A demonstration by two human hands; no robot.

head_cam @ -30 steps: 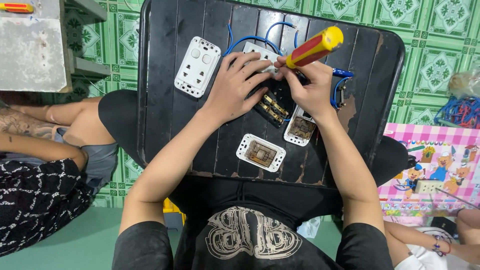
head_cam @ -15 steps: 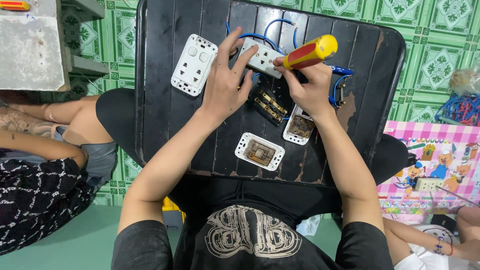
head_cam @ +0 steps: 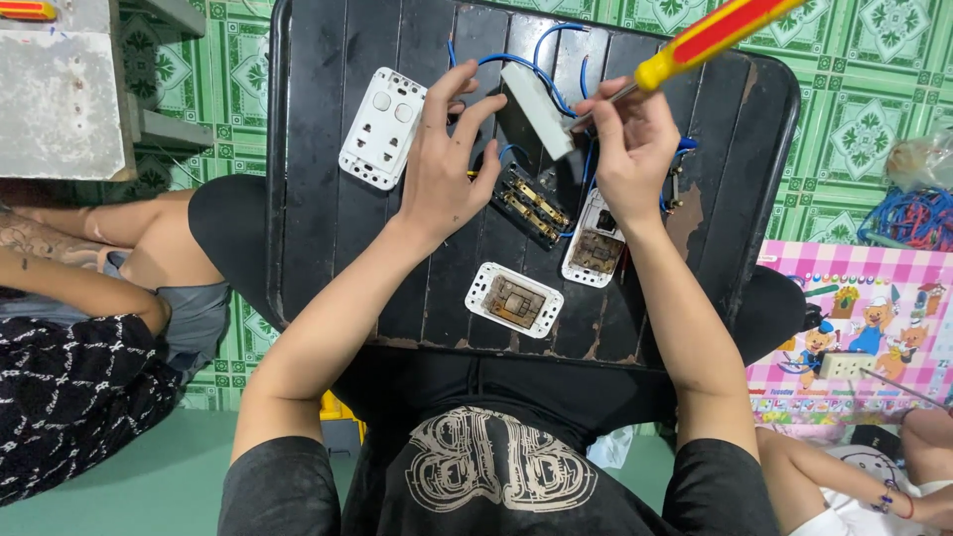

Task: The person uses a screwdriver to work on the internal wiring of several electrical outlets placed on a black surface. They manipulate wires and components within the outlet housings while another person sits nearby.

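Screwdriver (head_cam: 710,38): red/yellow handle runs off the top edge; its shaft and tip sit behind your right hand (head_cam: 630,149), so you can't see where the tip lands. Blue wires (head_cam: 551,50) loop behind the white switch housing (head_cam: 536,111) and disappear under both hands. The small black part by the table's right side, w/ blue wire on it, is too dark to make out.

Grip: your right hand is curled closed round the screwdriver's lower handle/shaft, knuckles up. Your left hand (head_cam: 442,174) is half open, fingers spread; fingertips reach the white switch housing's near end, held tilted up off the black slatted table (head_cam: 318,199). Whether it's pinched or only steadied, can't tell.

Room: white outlet faceplate (head_cam: 382,129) lies flat just left of your left hand. Black terminal block w/ brass contacts (head_cam: 531,205) sits between your wrists. White switch module (head_cam: 596,238) is just below your right hand, another switch module (head_cam: 514,300) near the table's front edge. Left slats are bare to the rim. Another person's arm (head_cam: 79,288) is off the table's left side, well apart.
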